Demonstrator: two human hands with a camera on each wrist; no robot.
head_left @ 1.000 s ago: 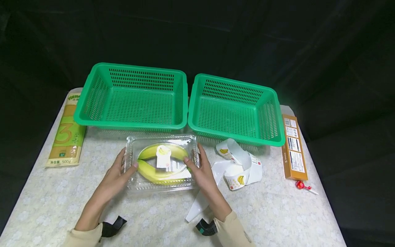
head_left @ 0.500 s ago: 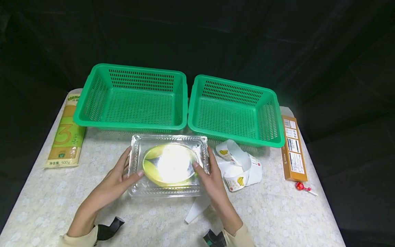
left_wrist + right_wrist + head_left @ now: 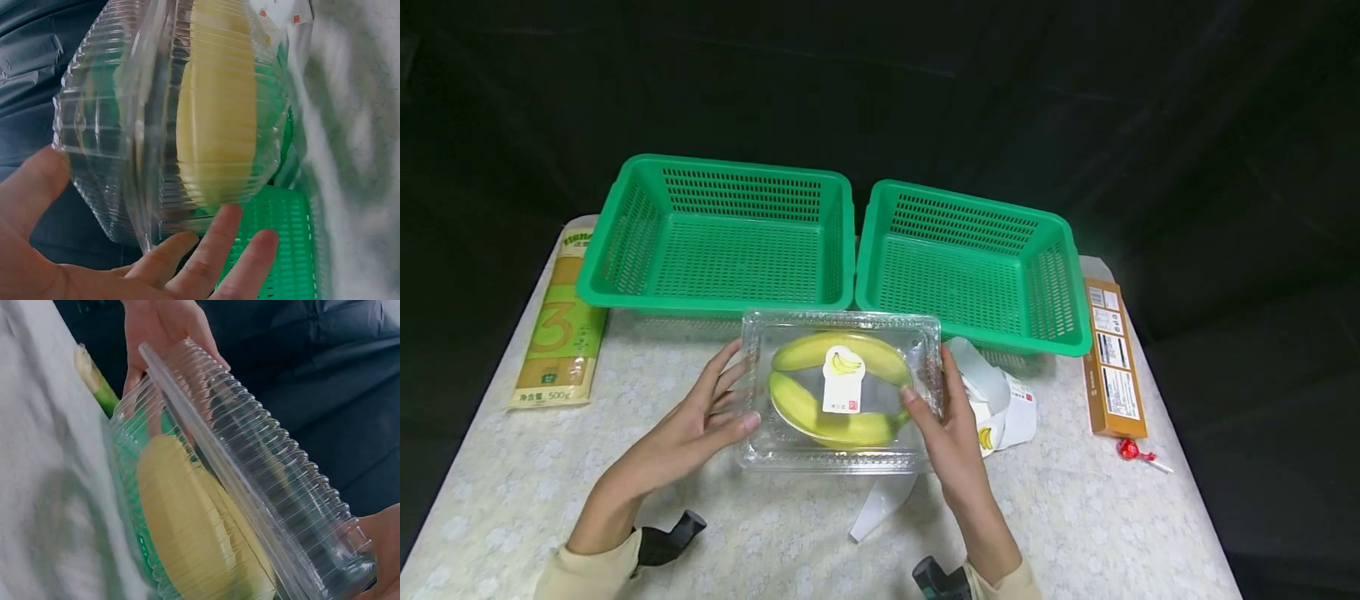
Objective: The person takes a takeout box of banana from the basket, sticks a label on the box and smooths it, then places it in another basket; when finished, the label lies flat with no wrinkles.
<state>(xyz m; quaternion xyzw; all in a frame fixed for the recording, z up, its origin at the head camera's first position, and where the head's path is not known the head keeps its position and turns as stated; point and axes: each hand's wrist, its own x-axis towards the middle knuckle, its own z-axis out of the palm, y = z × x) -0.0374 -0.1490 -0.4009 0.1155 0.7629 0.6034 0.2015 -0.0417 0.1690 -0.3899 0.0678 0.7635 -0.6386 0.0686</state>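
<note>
A clear plastic clamshell box (image 3: 756, 392) with two bananas (image 3: 827, 421) inside is held up in front of the baskets. A white sticker (image 3: 842, 392) with a banana picture sits on its lid. My right hand (image 3: 955, 442) grips the box's right side, thumb over the lid and the other fingers mostly hidden behind. On the left side, my left hand (image 3: 692, 429) has its fingers spread and fairly straight. In the left wrist view, the left thumb (image 3: 37, 181) is right at the box's ribbed edge, and the fingertips (image 3: 262, 240) lie beside its end.
Two green baskets (image 3: 722, 307) (image 3: 970, 333) stand side by side at the back. A strip of banana stickers (image 3: 1018, 417) lies curled behind the right hand. A noodle packet (image 3: 557, 333) is at left; an orange box (image 3: 1097, 400) and a red lollipop (image 3: 1127, 450) lie at right.
The box has moved to the right with the right hand, tilting so the glare has left its lid. The left hand has loosened, its fingers now more spread.
</note>
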